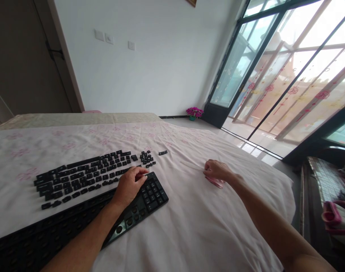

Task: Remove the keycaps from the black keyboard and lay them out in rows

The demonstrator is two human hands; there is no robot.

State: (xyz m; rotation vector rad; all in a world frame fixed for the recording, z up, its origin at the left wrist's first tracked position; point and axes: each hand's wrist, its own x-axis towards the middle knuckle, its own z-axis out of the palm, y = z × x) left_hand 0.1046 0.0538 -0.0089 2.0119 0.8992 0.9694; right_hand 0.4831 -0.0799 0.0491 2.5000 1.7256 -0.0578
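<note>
A black keyboard (pixel 149 198) lies on a pale cloth with pink flowers (pixel 189 223), most of its key sockets bare. Several loose black keycaps (pixel 84 175) are laid out in rows on the cloth behind it. My left hand (pixel 129 185) rests on the keyboard's far edge beside the number pad, fingers curled, touching the frame. Whether it pinches a keycap I cannot tell. My right hand (pixel 216 170) lies to the right on the cloth, over a small pink object (pixel 216 182) that it covers and touches.
A few stray keycaps (pixel 162 153) lie further back. The cloth's edge drops off at the right toward the floor. Large glass doors (pixel 274 75) stand to the right, a flower pot (pixel 194 112) by the wall, and a pink item (pixel 335 217) at the far right.
</note>
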